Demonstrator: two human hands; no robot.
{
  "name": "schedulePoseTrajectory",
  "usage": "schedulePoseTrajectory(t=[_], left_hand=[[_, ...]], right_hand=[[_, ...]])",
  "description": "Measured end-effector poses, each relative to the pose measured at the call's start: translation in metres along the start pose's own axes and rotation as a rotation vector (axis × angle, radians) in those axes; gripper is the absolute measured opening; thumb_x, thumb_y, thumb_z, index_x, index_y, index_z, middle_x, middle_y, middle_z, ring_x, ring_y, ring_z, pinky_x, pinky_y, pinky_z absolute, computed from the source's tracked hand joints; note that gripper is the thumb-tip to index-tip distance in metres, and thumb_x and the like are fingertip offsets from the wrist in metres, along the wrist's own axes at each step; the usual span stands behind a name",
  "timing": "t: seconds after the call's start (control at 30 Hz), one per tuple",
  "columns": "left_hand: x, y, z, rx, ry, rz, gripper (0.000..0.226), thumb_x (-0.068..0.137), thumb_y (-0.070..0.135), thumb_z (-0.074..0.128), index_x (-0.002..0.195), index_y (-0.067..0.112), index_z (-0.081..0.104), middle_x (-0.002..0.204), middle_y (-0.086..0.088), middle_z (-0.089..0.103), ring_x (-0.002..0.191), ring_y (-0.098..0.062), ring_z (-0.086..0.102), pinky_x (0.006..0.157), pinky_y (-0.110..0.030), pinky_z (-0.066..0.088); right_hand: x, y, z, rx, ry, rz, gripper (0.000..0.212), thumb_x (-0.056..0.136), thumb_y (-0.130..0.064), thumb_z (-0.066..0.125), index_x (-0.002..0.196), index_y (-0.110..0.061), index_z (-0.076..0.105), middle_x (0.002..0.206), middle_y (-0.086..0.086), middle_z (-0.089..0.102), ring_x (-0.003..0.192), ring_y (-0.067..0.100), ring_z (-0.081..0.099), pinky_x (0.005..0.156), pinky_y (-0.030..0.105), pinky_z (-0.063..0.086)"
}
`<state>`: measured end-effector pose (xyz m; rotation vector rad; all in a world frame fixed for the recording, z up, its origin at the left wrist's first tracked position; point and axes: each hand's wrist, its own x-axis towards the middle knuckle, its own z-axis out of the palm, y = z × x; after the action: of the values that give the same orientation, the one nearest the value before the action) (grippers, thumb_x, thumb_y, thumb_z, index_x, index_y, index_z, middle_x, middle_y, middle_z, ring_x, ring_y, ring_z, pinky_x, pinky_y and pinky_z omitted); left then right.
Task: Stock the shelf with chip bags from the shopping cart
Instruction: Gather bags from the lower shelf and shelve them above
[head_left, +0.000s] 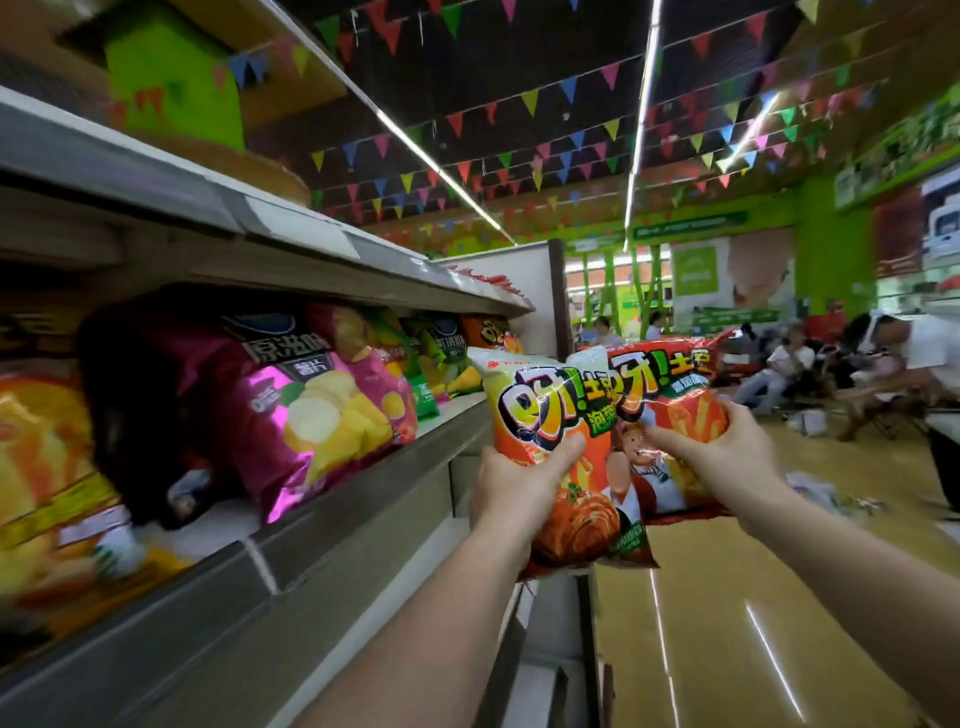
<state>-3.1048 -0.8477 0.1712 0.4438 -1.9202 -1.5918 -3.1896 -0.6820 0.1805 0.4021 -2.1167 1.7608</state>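
Note:
I hold two chip bags up in front of the shelf end. My left hand (511, 480) grips an orange and pale green bag (550, 410) at its lower left, thumb across the front. My right hand (727, 449) grips a red bag (675, 374) that sits partly behind the first one. Both bags hang just right of the grey shelf edge (363, 499). The shopping cart is out of view.
The shelf holds a pink chip bag (311, 405), a yellow bag (41, 467) at the near left and green and orange bags (441, 353) further along. Another shelf (260, 223) runs above. People sit (789, 364) at the far right of the aisle. A shiny floor (727, 623) lies below.

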Motion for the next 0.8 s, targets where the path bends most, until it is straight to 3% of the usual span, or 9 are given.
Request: schedulePoseTrajectory(t=[0.1, 0.2, 0.33, 0.4, 0.47, 0.53, 0.67, 0.8], left_hand=[[0.031, 0.002, 0.017, 0.008, -0.003, -0.01, 0.093, 0.036, 0.07, 0.077, 0.115, 0.025, 0.06, 0.109, 0.001, 0.069, 0.098, -0.022, 0.066, 0.094, -0.044, 0.051], [0.067, 0.001, 0.038, 0.008, 0.046, -0.001, 0.071, 0.057, 0.056, 0.083, 0.115, 0.023, 0.06, 0.111, -0.001, 0.068, 0.1, -0.022, 0.065, 0.096, -0.043, 0.05], [0.105, -0.001, 0.066, 0.062, 0.164, -0.005, 0.098, 0.037, 0.068, 0.077, 0.121, 0.02, 0.059, 0.118, -0.002, 0.065, 0.106, -0.023, 0.063, 0.098, -0.043, 0.049], [0.122, 0.003, 0.079, 0.067, 0.218, 0.0, 0.09, 0.044, 0.065, 0.079, 0.12, 0.02, 0.061, 0.116, 0.001, 0.066, 0.107, -0.022, 0.062, 0.099, -0.04, 0.048], [0.141, 0.008, 0.088, 0.084, 0.295, 0.002, 0.087, 0.051, 0.065, 0.079, 0.121, 0.017, 0.061, 0.119, 0.001, 0.065, 0.109, -0.023, 0.061, 0.1, -0.038, 0.047], [0.156, 0.017, 0.096, 0.127, 0.377, -0.005, 0.103, 0.047, 0.072, 0.077, 0.127, 0.012, 0.054, 0.128, -0.001, 0.059, 0.115, -0.026, 0.057, 0.102, -0.04, 0.045], [0.181, 0.034, 0.098, 0.191, 0.483, -0.001, 0.144, 0.027, 0.086, 0.069, 0.144, 0.008, 0.036, 0.141, -0.006, 0.049, 0.127, -0.03, 0.049, 0.108, -0.043, 0.039], [0.204, 0.045, 0.086, 0.206, 0.576, -0.051, 0.123, 0.057, 0.068, 0.076, 0.146, 0.003, 0.022, 0.145, -0.011, 0.041, 0.129, -0.032, 0.045, 0.108, -0.042, 0.038]], right_hand=[[0.043, 0.019, 0.011, 0.018, -0.011, 0.015, 0.077, 0.072, -0.03, 0.079, 0.133, -0.006, 0.039, 0.119, 0.014, 0.054, 0.108, 0.031, 0.052, 0.094, 0.044, 0.044], [0.091, 0.037, 0.023, 0.056, -0.057, 0.011, 0.073, 0.074, -0.029, 0.078, 0.132, -0.005, 0.04, 0.114, 0.011, 0.053, 0.101, 0.028, 0.051, 0.09, 0.039, 0.043], [0.156, 0.061, 0.042, 0.094, -0.134, -0.017, 0.068, 0.071, -0.034, 0.079, 0.125, -0.008, 0.047, 0.11, 0.009, 0.055, 0.103, 0.031, 0.054, 0.094, 0.044, 0.044], [0.187, 0.071, 0.051, 0.111, -0.187, -0.039, 0.058, 0.072, -0.034, 0.079, 0.116, -0.009, 0.05, 0.105, 0.009, 0.056, 0.096, 0.027, 0.053, 0.088, 0.038, 0.044], [0.219, 0.08, 0.063, 0.097, -0.231, -0.053, 0.068, 0.07, -0.041, 0.078, 0.122, -0.01, 0.049, 0.108, 0.01, 0.058, 0.1, 0.029, 0.054, 0.088, 0.039, 0.045], [0.246, 0.084, 0.072, 0.107, -0.274, -0.054, 0.073, 0.067, -0.046, 0.078, 0.124, -0.01, 0.05, 0.113, 0.011, 0.06, 0.105, 0.031, 0.055, 0.091, 0.043, 0.046], [0.289, 0.087, 0.098, 0.197, -0.371, -0.073, 0.056, 0.072, -0.039, 0.077, 0.112, -0.007, 0.055, 0.108, 0.011, 0.061, 0.099, 0.028, 0.056, 0.081, 0.033, 0.042], [0.321, 0.088, 0.131, 0.204, -0.432, -0.089, 0.068, 0.065, -0.05, 0.078, 0.114, -0.008, 0.059, 0.111, 0.012, 0.064, 0.102, 0.03, 0.059, 0.086, 0.036, 0.047]])
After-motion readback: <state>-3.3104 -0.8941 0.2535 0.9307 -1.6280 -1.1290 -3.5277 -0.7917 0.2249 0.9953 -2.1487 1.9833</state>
